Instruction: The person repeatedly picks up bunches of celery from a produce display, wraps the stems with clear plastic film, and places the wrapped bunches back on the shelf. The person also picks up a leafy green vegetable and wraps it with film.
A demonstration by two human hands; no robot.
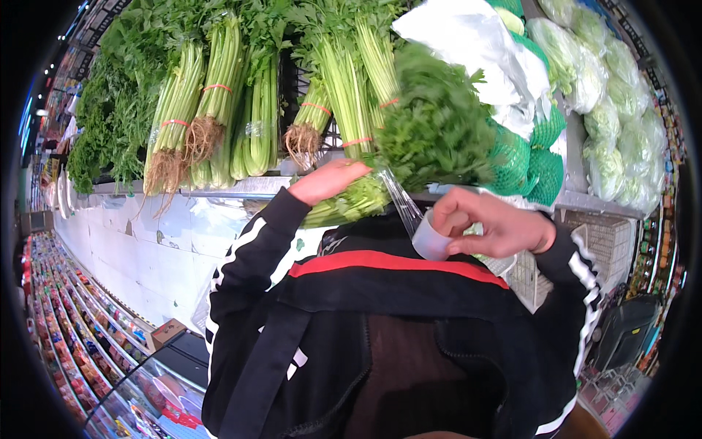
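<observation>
A leafy celery bunch [356, 200] lies across in front of me, its stalks towards the left and its blurred leaves [433, 120] spreading to the right. My left hand [332, 181] grips this bunch around the upper stalks. In my right hand [488, 219] is a roll of clear tape [430, 238], with fingers hooked through its core and the thumb on its rim. From the roll a stretched strip of tape [403, 200] runs up and left to the bunch, near my left hand. Where the strip ends on the stalks is partly hidden by leaves.
Celery bunches with red bands [175, 104] fill the produce display, several with roots hanging over its metal edge [247, 189]. Further right are a white plastic bag [477, 49], green-netted produce [543, 175] and wrapped lettuces [620, 120]. Wire baskets [609, 244] stand below the right side.
</observation>
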